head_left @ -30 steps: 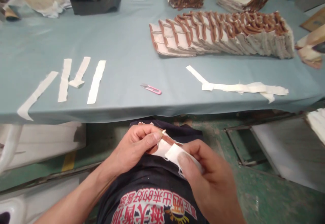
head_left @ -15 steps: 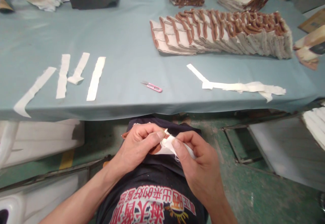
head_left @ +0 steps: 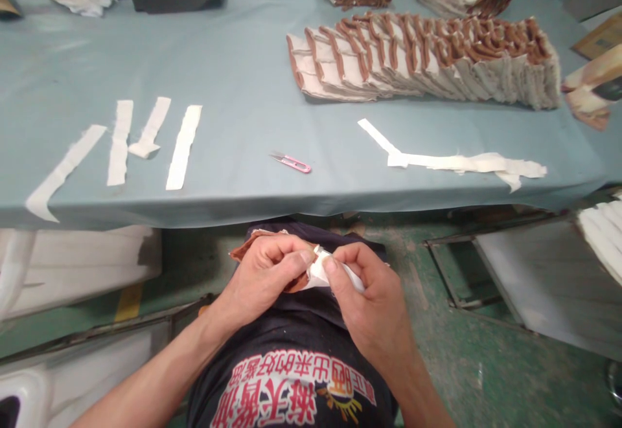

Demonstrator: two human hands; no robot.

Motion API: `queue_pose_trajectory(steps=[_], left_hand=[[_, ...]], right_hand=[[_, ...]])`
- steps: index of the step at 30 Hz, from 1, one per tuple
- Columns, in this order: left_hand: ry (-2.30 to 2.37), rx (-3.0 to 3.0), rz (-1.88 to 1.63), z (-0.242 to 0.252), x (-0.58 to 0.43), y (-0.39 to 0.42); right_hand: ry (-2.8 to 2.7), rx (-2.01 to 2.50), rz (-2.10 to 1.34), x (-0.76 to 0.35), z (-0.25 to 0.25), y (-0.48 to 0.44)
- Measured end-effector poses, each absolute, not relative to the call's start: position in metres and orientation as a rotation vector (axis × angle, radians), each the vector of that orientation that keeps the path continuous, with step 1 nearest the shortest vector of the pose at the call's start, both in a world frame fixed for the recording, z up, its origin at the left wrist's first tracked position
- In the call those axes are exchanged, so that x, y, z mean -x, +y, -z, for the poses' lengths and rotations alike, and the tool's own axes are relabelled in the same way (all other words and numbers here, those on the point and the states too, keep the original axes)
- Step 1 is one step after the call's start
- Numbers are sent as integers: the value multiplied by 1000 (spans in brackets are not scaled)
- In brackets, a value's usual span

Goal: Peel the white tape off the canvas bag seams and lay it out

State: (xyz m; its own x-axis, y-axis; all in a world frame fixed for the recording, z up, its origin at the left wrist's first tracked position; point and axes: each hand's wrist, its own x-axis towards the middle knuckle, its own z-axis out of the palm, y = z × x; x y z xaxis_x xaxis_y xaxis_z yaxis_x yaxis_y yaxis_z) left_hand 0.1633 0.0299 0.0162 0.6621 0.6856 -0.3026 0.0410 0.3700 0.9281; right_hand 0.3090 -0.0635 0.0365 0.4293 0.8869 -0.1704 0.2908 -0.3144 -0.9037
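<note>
Over my lap, my left hand (head_left: 272, 276) pinches a brown-and-white fabric piece (head_left: 297, 283), whose brown edge also sticks out behind the knuckles. Close against it, my right hand (head_left: 367, 285) is closed on a white fabric strip (head_left: 319, 271), thumb pressed on top. The strip meets the brown fabric between my fingertips; most of both is hidden by the hands. On the table ahead lies a pair of pink thread snips (head_left: 291, 162), apart from both hands.
Several white strips (head_left: 124, 143) lie at the table's left; more strips (head_left: 437, 162) lie overlapped at right. Behind them stands a long row of folded brown-and-white fabric pieces (head_left: 418, 62). The blue-green table cover (head_left: 233, 201) ends just before my lap. White bins stand below at left.
My right hand has moved slightly left and closer to my left hand, drawing the white strip in against the brown fabric. More brown fabric shows behind my left hand.
</note>
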Motion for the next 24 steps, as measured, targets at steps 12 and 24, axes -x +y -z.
queue_pose_trajectory(steps=[12,24], left_hand=[[753,-1211,-509,-7,-160,28],[784,-1237,-512,14,-152,31]], right_hand=[[-975,1853,-941,-309,-29,-54],[-934,1756,-1128,-311,-20,-49]])
